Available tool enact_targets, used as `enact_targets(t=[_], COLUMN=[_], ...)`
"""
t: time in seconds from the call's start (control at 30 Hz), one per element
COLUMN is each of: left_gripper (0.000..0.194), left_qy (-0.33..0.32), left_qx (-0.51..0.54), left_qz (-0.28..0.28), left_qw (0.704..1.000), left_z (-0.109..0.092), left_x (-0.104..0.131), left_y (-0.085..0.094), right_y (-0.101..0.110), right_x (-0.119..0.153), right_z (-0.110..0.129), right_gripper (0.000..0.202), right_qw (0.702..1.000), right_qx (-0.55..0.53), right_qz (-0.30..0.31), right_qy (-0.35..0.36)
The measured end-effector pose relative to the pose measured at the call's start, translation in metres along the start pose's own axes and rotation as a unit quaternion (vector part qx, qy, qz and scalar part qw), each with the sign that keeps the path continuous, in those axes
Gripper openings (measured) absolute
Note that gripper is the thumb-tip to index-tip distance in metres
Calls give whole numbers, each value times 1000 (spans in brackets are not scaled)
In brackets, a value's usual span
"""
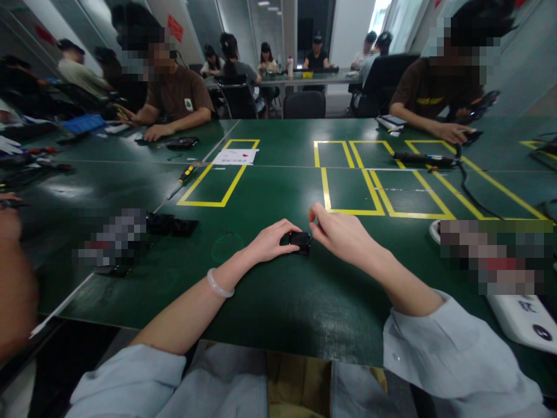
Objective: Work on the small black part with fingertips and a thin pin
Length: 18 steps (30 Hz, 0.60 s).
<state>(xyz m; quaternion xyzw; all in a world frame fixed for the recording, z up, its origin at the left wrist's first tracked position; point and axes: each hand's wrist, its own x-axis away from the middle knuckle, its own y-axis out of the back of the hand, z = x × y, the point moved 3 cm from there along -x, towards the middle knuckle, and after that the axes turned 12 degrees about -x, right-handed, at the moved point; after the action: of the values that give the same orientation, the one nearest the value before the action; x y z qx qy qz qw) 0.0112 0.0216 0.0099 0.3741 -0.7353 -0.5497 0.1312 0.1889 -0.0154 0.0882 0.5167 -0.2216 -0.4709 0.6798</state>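
A small black box-like object (299, 242) with a glossy face rests on the green table (278, 313) in front of me. My left hand (278, 239) grips it from the left, thumb along the near side and fingers along the far side. Just to the right, my right hand (337, 229) hovers with its fingers curled and thumb and forefinger pinched together. Anything between those fingertips is too small or hidden to make out. That hand appears apart from the black object.
Yellow tape rectangles (202, 204) mark the table, one with a paper sheet (237, 157). A yellow-black screwdriver (185, 178) lies left, a black corded tool (424, 159) far right. A white case (522, 316) is at right. People sit opposite; another person's arm (15, 278) is at left.
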Motion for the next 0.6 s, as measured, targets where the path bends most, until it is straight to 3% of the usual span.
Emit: enact_targets(t=[0.6], left_gripper=[33], left_qy=[-1], left_qx=[1], left_qz=[0], left_qw=[1000], left_z=[1], left_x=[0], left_y=[-2], right_y=[1], right_x=[0], right_z=[1], right_gripper=[19], right_qw=[1000], right_qx=[-1], right_qz=[8], right_qy=[-2])
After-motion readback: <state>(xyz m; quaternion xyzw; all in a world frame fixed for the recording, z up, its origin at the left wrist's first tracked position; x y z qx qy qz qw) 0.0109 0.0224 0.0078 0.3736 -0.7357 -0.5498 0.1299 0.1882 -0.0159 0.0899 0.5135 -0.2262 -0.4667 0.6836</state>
